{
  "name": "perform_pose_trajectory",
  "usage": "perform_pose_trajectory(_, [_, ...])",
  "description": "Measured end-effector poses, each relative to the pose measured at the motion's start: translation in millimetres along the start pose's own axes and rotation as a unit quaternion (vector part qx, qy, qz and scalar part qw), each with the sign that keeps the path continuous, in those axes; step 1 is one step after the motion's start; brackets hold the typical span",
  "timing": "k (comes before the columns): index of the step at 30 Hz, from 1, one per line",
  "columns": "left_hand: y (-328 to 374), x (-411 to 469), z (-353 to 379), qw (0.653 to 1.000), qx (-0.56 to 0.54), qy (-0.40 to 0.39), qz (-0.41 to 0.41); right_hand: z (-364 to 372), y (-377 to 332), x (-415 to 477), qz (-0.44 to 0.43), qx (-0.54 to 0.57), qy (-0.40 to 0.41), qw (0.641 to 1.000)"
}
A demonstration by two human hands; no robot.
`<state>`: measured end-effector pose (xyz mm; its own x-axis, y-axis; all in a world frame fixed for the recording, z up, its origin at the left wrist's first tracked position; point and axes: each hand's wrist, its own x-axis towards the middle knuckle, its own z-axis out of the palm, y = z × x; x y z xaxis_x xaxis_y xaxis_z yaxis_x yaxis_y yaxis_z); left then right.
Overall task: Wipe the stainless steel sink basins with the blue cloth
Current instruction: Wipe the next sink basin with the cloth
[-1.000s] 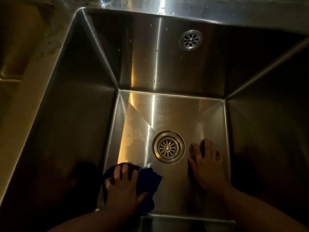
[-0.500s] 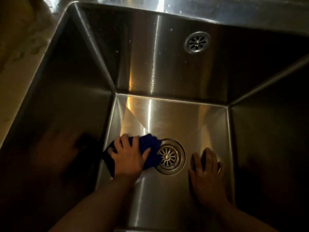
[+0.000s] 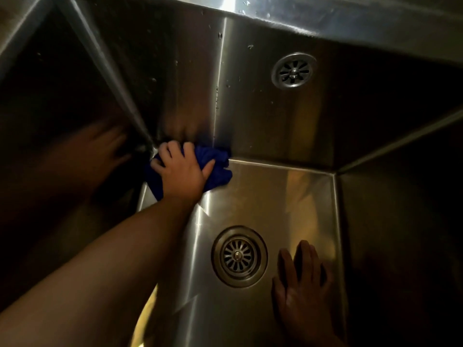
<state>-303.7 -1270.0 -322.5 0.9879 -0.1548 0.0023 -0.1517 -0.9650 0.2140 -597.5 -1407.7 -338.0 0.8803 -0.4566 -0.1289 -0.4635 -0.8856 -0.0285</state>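
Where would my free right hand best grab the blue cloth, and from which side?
Pinch the bunched folds of the blue cloth bulging out past the thumb of the left hand, coming from the right over the basin floor. The left hand covers its middle and the far left corner walls box in the rest, so that side is probably the only open one.

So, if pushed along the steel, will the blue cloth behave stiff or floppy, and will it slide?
Probably floppy: the blue cloth lies bunched in folds under the left hand. Likely light, as it crumples small under one hand. It should slide easily, since the sink floor looks smooth and shiny.
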Motion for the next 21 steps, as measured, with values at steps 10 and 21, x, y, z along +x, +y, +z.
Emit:
perform_pose_trajectory(10, [-26, -57, 1, 0.999, -0.03, -0.026, -0.004, -5, 2, -3, -0.01, 0.002, -0.002, 1.0])
perform_pose_trajectory(21, [-4, -56, 16, 0.999, -0.037, -0.025, -0.018, -5, 3, -5, -0.004, 0.004, 0.008, 1.0])
